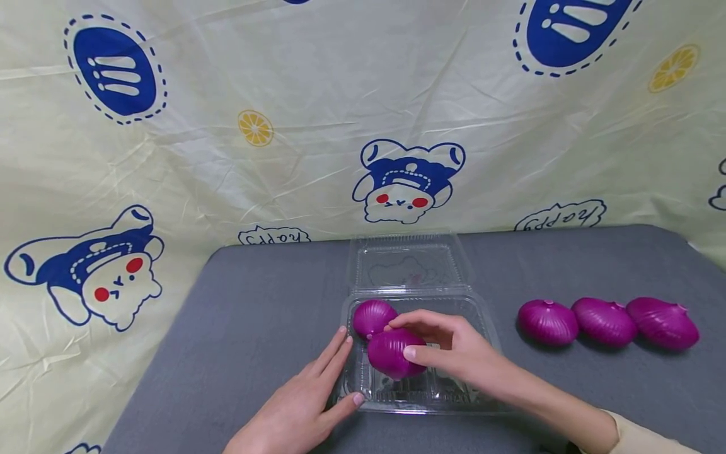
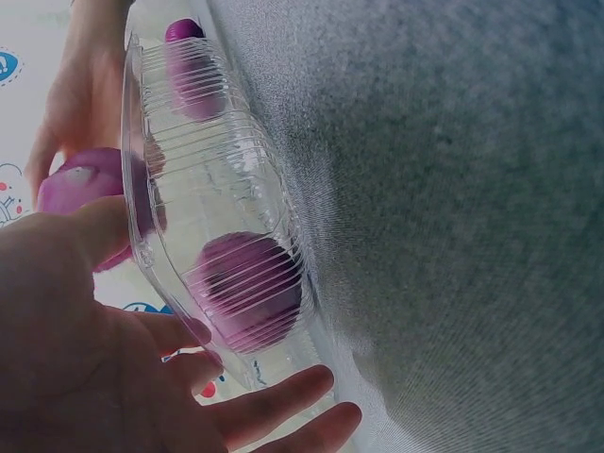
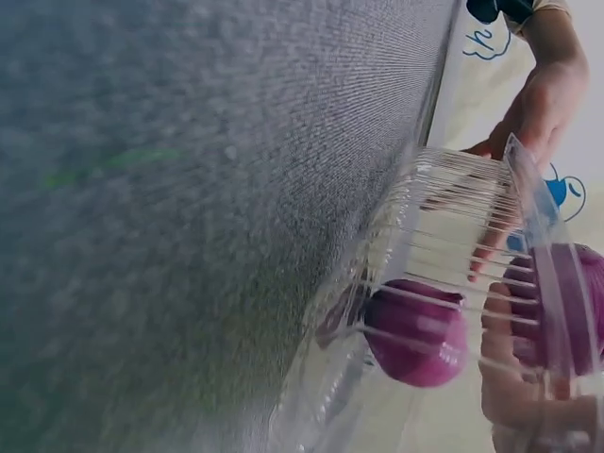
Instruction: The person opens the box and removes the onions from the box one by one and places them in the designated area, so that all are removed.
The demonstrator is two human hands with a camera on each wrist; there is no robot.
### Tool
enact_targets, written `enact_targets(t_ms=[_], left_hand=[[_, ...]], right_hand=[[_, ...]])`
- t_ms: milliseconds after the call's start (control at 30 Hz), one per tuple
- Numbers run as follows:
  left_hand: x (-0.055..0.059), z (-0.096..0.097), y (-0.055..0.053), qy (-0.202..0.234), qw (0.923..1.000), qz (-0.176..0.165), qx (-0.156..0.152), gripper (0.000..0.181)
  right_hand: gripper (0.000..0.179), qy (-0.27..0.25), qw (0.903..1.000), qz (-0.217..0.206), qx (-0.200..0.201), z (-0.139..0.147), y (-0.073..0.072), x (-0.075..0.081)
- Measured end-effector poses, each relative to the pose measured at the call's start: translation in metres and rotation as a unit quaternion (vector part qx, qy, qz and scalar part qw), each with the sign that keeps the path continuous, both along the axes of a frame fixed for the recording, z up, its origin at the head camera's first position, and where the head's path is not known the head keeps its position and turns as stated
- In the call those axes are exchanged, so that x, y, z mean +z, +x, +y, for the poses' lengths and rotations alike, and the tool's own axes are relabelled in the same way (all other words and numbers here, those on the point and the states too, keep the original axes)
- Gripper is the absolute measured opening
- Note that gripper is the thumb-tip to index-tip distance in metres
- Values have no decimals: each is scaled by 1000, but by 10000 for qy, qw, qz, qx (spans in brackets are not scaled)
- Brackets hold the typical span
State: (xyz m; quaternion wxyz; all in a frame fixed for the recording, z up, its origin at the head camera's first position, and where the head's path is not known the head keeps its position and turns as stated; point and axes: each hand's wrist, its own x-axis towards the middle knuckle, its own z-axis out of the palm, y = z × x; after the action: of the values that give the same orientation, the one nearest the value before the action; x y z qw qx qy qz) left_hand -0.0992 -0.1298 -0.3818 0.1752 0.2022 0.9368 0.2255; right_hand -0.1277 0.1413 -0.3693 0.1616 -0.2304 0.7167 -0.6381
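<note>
My right hand (image 1: 462,350) grips a purple onion (image 1: 390,358) between thumb and fingers, over the left part of a clear plastic clamshell box (image 1: 479,315). A second purple onion (image 1: 372,314) lies in the box's back left corner, just behind the held one. Through the ribbed wall in the left wrist view, that lying onion (image 2: 247,294) shows low, with the held onion (image 2: 83,181) up by the rim. My left hand (image 1: 300,400) rests against the box's left side, fingers fairly straight, thumb at the front left corner.
The box's lid (image 1: 405,265) is folded back toward the hanging patterned cloth (image 1: 317,176). Right of the box, three more purple onions stand in a row: a near one (image 1: 547,323), a middle one (image 1: 604,323) and a far right one (image 1: 662,324), on the grey tabletop (image 1: 272,302).
</note>
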Motion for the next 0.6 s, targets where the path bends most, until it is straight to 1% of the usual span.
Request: enact_targets(t_ms=[100,167,267,333,500,600], left_hand=[[0,0,1,-5,10000,75,-28,83],[0,0,1,-25,10000,62,-14,83],[0,0,1,-35,10000,67,-21,83],[0,0,1,-29,10000,71,-39,83],[1,-1,2,11,9999,108,-97,83],[1,-2,3,5,9998,152,-121,83]], right_hand=[[41,49,9999,-22,-106,8,4,4],[40,62,9998,-3,-166,14,5,7],[38,145,9994,117,-290,25,8,10],[36,172,9987,275,-391,32,11,11],[34,424,9944,602,-760,49,18,14],[36,502,9929,653,-864,58,23,13]])
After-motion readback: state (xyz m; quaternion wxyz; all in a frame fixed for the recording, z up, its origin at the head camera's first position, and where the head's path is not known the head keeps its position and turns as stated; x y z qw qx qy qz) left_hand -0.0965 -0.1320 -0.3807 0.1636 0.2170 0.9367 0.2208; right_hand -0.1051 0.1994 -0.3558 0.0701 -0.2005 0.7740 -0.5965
